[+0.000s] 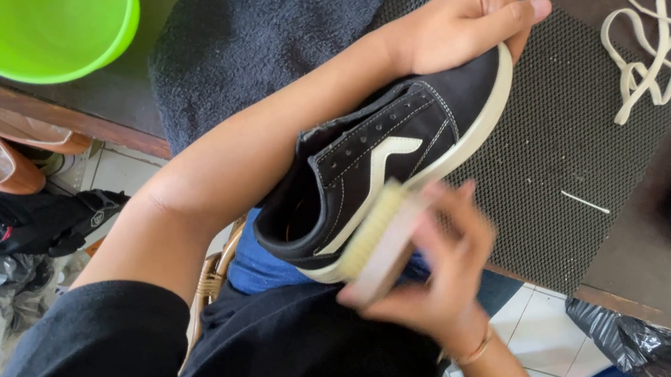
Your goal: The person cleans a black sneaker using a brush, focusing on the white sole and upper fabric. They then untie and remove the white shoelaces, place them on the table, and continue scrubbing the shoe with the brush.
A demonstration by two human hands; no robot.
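Shoe (388, 165) gripped at toe by left hand (457, 25), long axis slanting toward body; brush (382, 235) clasped in right hand (446, 276), pressed on sole edge.

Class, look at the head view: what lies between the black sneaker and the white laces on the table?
Between the sneaker and the laces, the head view shows only bare black mesh mat, with a thin white stick lower down.
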